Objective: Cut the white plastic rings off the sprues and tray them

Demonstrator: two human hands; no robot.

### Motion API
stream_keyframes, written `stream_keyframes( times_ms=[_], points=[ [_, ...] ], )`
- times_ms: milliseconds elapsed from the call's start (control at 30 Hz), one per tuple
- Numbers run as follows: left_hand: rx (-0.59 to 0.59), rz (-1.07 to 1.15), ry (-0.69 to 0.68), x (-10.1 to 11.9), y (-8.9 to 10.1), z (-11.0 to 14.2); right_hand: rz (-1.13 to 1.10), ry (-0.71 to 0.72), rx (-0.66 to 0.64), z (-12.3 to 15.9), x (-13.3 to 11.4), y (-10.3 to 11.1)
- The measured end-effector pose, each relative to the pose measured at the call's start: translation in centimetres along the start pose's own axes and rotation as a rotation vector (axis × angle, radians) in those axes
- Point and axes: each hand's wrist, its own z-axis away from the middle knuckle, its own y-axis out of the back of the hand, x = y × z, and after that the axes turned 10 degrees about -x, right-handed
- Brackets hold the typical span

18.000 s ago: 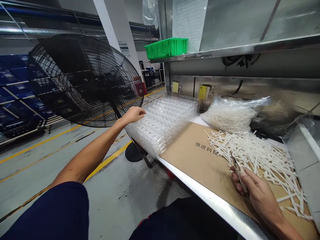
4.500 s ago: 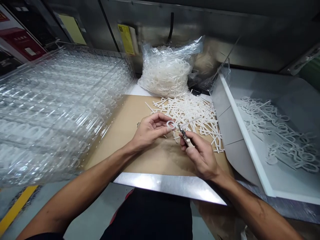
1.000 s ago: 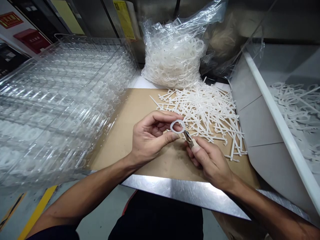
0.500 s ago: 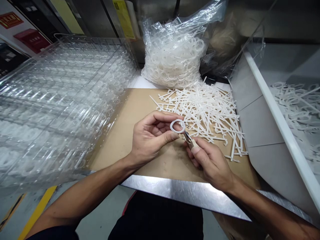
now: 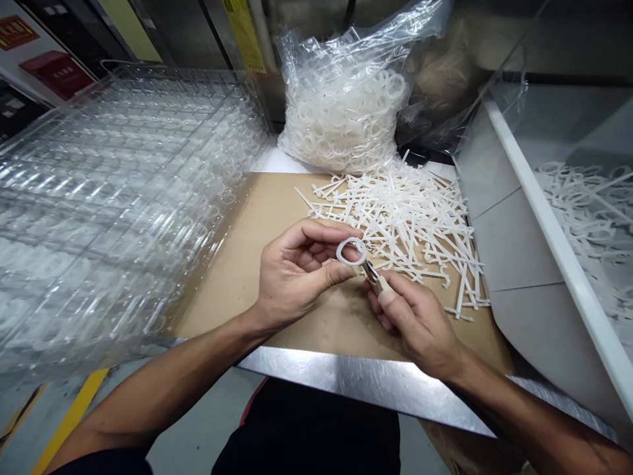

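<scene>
White plastic ring (image 5: 339, 251) sits pinched in the left hand (image 5: 297, 274), held steady against small nippers (image 5: 373, 274) clenched in the right hand (image 5: 415, 323).

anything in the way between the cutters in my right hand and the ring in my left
Nothing visible stands in the way. The tips of the small cutters in the right hand sit right at the edge of the white plastic ring held in the left hand.
</scene>
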Motion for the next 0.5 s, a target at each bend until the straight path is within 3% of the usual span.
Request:
stream_keyframes(
  times_ms=[367, 500],
  points=[
    [0.059, -0.123, 0.016, -1.2, 1.0, -0.9, -0.004, 0.008, -0.007, -0.5, 0.7, -0.3],
    [0.135, -0.240, -0.075, 0.0, 1.8, -4.2, 0.042, 0.053, 0.026, -0.9, 0.5, -0.4]
  ],
)
